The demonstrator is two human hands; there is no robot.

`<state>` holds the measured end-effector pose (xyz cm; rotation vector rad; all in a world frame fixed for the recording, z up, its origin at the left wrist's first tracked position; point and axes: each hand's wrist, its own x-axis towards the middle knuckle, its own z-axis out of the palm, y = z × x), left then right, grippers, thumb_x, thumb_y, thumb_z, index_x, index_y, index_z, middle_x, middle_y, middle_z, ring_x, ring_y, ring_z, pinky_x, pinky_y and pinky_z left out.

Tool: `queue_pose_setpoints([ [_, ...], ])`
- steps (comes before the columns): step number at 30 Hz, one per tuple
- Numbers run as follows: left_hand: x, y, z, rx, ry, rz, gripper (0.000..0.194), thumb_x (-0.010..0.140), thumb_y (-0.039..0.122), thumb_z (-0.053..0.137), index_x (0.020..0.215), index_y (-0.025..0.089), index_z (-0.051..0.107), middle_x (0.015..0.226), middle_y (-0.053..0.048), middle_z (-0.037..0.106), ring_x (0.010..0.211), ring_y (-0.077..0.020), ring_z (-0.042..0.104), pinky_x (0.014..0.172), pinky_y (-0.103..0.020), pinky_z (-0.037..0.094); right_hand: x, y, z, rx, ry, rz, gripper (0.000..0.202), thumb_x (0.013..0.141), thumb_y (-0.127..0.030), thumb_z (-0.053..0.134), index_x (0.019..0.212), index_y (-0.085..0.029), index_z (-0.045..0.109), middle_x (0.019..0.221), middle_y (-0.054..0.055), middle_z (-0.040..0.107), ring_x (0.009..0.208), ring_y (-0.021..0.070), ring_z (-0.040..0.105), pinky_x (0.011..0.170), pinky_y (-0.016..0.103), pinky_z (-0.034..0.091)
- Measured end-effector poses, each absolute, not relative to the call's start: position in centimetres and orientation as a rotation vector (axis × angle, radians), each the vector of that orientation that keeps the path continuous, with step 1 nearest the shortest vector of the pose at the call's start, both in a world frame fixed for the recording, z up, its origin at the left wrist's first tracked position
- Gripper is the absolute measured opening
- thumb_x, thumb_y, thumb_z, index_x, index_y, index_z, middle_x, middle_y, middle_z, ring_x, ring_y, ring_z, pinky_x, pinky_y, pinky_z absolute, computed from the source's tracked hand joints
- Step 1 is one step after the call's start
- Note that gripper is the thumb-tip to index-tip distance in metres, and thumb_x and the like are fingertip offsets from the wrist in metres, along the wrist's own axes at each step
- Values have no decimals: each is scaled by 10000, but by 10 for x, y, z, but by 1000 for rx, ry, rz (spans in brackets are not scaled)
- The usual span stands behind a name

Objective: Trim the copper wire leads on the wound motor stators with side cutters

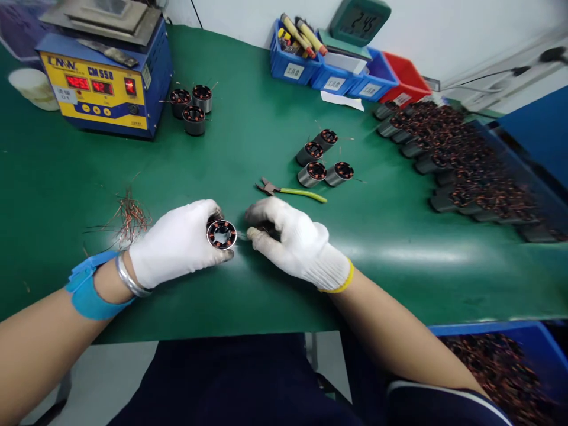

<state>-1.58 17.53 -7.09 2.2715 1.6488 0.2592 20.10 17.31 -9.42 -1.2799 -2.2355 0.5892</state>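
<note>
My left hand, in a white glove, is wrapped round a motor stator, a metal ring with copper windings whose open end faces up. Just to its right, my gloved right hand is closed, thumb and fingers pinched together. Thin, blurred wire ends run from the stator to these fingertips; what lies deeper in the fingers is hidden. Beyond my right hand lie diagonal cutters with green handles. A loose heap of copper wire scraps lies left of my left hand.
Several stators stand beyond the cutters, and 3 more stators beside a blue and yellow CM558 unit. Many stators crowd the right side. Blue bins, a red bin and a clock line the back.
</note>
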Motion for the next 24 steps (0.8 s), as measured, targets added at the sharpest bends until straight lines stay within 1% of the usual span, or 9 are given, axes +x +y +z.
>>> queue_pose_setpoints([
  [2,-21,174,-68,2315,1603,311,734,531,558,783,1127,195,554,1124,-103,624,942,-307,643,755,-400,536,205,169,-92,-1180,-2218,591,696,764,-426,706,1372,-181,471,1399,137,513,893,206,648,719,341,540],
  [3,-23,174,-68,2331,1567,363,891,469,564,821,1215,186,516,1229,-125,581,1038,-330,619,830,-420,537,205,167,-92,-1116,-2241,561,885,707,-477,752,1446,-163,380,1476,168,428,949,230,645,727,350,551],
  [4,-24,173,-68,2335,1521,426,997,439,564,841,1283,182,472,1301,-135,542,1112,-341,591,894,-429,528,204,166,-94,-1066,-2288,506,964,683,-517,766,1467,-143,346,1498,185,396,1011,257,635,743,356,552],
  [6,-23,170,-69,2306,1441,534,922,538,549,818,1306,189,456,1302,-118,555,1140,-316,587,939,-418,519,198,166,-100,-1077,-2429,351,760,784,-544,676,1388,-136,459,1393,173,517,1049,281,628,731,358,533],
  [8,-19,168,-73,2286,1408,595,622,707,477,730,1216,186,524,1177,-89,629,1052,-269,628,907,-395,529,191,169,-107,-1185,-2572,216,429,937,-481,489,1215,-173,600,1147,114,660,916,255,660,643,334,475],
  [10,-15,167,-76,2309,1390,617,376,795,388,655,1097,178,579,1048,-67,660,951,-233,644,852,-371,535,188,175,-110,-1241,-2674,177,349,999,-407,377,1087,-211,651,980,61,688,788,213,656,577,306,388],
  [12,-12,168,-78,2371,1336,603,255,815,320,627,1023,176,594,992,-55,650,898,-207,633,816,-347,528,191,179,-109,-1198,-2707,187,322,1000,-396,386,1046,-228,656,969,39,689,777,191,645,561,297,326],
  [20,-5,172,-87,2538,1243,547,172,752,184,576,924,176,591,967,-53,543,819,-180,563,732,-331,494,209,168,-90,-1159,-2763,-93,272,969,-337,411,894,-228,649,846,22,684,645,177,591,519,311,141],
  [24,0,171,-94,2581,1227,622,157,738,144,540,891,173,562,934,-53,517,813,-183,532,725,-329,474,216,164,-83,-1153,-2767,-76,242,933,-288,452,837,-209,660,783,34,675,617,172,578,522,306,153],
])
